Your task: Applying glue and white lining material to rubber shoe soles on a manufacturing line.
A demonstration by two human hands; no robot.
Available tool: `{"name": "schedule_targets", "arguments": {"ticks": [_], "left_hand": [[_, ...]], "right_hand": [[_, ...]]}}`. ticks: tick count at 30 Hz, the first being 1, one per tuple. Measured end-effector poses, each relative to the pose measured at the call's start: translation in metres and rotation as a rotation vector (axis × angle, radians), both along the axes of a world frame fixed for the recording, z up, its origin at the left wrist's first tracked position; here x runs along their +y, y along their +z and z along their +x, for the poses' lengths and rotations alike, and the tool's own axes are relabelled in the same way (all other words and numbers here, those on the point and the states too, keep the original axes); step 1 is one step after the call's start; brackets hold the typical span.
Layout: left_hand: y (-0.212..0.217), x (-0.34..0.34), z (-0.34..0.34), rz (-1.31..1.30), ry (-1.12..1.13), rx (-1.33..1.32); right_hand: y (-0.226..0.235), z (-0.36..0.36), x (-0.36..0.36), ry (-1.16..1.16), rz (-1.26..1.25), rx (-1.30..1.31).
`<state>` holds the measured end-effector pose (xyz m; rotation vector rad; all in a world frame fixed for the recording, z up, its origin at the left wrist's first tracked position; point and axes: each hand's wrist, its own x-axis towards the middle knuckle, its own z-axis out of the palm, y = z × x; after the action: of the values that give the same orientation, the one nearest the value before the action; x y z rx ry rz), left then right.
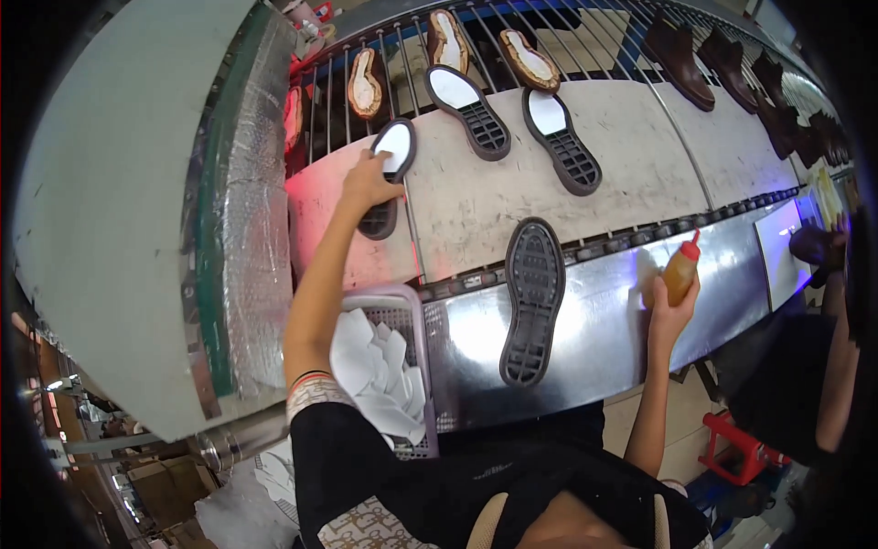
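My left hand (370,180) reaches across a dark shoe sole (377,221) at the left of the pale conveyor belt. Its thumb and fingers are on the white insert (396,146) at the sole's far end, and the hand covers the sole's middle. In my right hand (672,316) is a squeeze bottle (679,278) of amber liquid with a red nozzle, tilted up over the metal ledge. Between my hands another dark shoe sole (534,297) lies on the ledge, its far end over the belt's edge. It shows no white insert.
Two more soles with white inserts (455,89) (547,113) lie farther along the belt. Beyond, shoe uppers (366,84) lie bottom-up on a roller rack (402,55), with brown boots (679,59) at right. A basket (419,348) holds white pieces. A co-worker's hand (837,247) holds a dark shoe.
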<state>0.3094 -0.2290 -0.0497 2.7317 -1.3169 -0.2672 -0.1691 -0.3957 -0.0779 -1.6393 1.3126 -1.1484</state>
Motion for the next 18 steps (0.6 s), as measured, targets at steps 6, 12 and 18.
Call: {"name": "schedule_targets", "arguments": {"ticks": [6,12,18], "left_hand": [[-0.003,-0.025,-0.014,0.143,0.077,0.022],[0.011,-0.077,0.143,-0.395,0.447,-0.187],[-0.008,-0.116,0.177,-0.34,0.56,0.211]], "right_hand": [[-0.009,-0.007,-0.001,-0.12,-0.019,0.185],[-0.004,-0.005,0.007,-0.117,0.017,0.14],[-0.012,-0.009,0.006,-0.167,0.018,0.134]]}}
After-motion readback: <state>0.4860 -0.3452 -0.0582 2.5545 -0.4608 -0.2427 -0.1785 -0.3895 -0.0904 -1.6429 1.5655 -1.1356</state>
